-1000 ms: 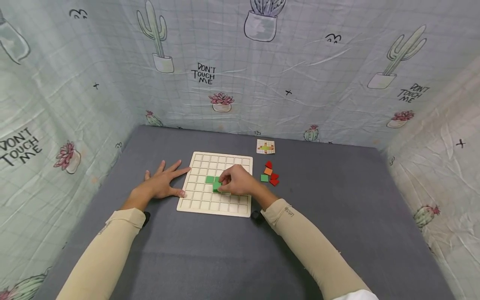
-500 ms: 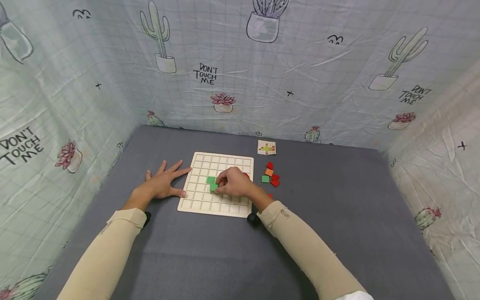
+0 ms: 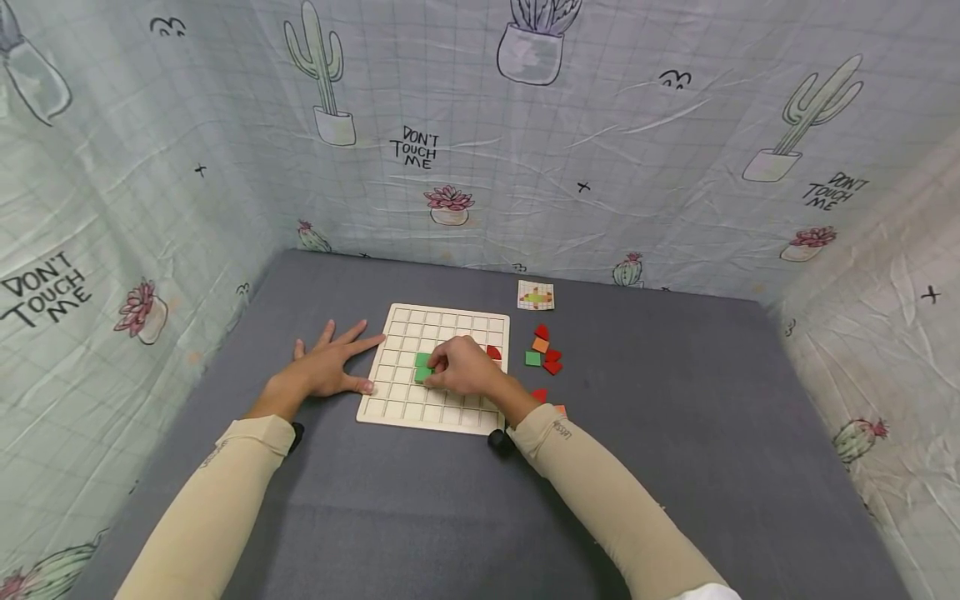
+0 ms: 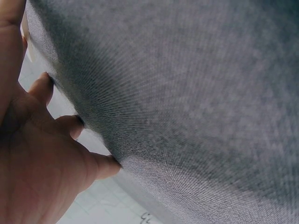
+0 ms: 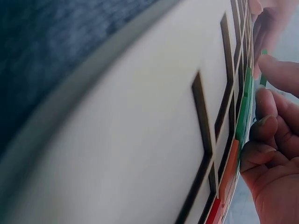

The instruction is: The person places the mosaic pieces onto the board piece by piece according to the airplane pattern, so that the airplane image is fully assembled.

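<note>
My right hand (image 3: 463,367) pinches a green square tile (image 5: 264,70) between thumb and fingers, just above a pale wooden grid board (image 3: 405,411). Right behind the held tile, another green tile (image 3: 423,359) lies on the board. Below the hand in the right wrist view, green tiles (image 5: 242,114), an orange tile (image 5: 228,171) and a red piece (image 5: 214,213) sit in the grid. A red rounded piece (image 3: 493,352) is on the board's right side. My left hand (image 3: 324,368) lies spread on the table, thumb and a fingertip touching the board's left edge.
Right of the board lie loose pieces: a green tile (image 3: 532,359), an orange tile (image 3: 540,344) and several red pieces (image 3: 552,367). More red and orange bits show near the right wrist. A small pattern card (image 3: 536,295) lies behind, towards the printed curtain (image 3: 480,242).
My right hand has moved a little left over the board with the green tile. The red piece on the board and pieces beside my right wrist have come into view. The left hand stays put.
</note>
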Tool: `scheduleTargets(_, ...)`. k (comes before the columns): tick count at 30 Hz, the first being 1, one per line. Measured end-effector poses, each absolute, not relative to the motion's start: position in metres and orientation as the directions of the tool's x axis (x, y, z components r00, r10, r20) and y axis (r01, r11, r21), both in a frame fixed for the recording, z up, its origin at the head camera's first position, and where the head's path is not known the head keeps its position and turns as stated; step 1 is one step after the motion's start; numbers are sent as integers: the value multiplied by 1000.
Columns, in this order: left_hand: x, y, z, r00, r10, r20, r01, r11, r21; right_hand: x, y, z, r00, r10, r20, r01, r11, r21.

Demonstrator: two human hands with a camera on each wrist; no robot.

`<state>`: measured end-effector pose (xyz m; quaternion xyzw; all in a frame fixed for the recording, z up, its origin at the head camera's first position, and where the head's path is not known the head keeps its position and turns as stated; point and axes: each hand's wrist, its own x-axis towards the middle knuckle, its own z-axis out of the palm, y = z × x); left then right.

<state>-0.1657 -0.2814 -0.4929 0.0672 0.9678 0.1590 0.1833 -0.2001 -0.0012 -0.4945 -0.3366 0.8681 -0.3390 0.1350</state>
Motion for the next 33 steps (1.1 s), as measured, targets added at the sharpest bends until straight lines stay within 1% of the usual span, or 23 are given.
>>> scheduleTargets(12, -167, -283, -493, -920, 184, -347, 60, 940, 337, -201, -7, -496, -746, -666, -19, -510, 589, -627)
scheduleTargets(26, -166, -281, -491, -919, 192, -344, 69, 939, 338, -201, -11, -495, -759, -651, -36, -500, 617, -607)
scheduleTargets(33, -167, -282, -493, -919, 186, -347, 66, 942, 330, -201, -13, -495, -753, -657, -37, -512, 620, -595)
